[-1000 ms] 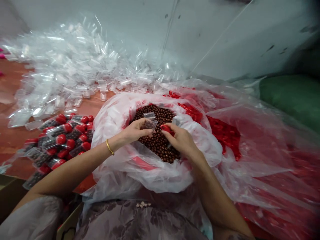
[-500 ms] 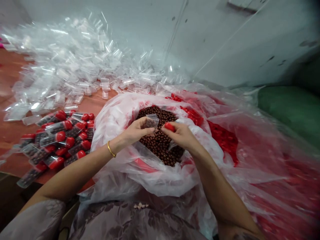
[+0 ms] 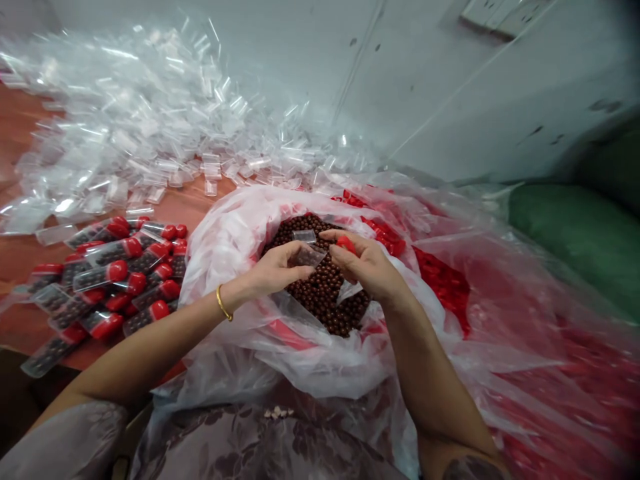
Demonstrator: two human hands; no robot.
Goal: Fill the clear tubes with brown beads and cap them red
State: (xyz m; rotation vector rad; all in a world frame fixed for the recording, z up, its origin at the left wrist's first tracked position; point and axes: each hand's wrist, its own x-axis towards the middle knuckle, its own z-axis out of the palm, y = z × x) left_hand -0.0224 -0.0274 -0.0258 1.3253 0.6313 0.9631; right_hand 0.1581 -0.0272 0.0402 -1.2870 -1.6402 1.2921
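Note:
My left hand is closed round a small clear plastic tube, whose end points right; its contents are hard to make out. Close by on the right, my right hand pinches a red cap between thumb and fingers. A small gap separates tube and cap. Beneath both hands, shiny dark brown beads fill an opened white plastic bag. Another clear tube rests on the beads just behind my left fingers.
Bead-filled tubes with red caps are piled on the orange-brown tabletop at left. Behind them rises a heap of clear tubes against the wall. Loose red caps and sheer plastic spread right, near a green object.
Both hands have shifted slightly, and the tube in my left hand now tilts downward to the right. A second clear tube shows on the beads. My view has turned a little.

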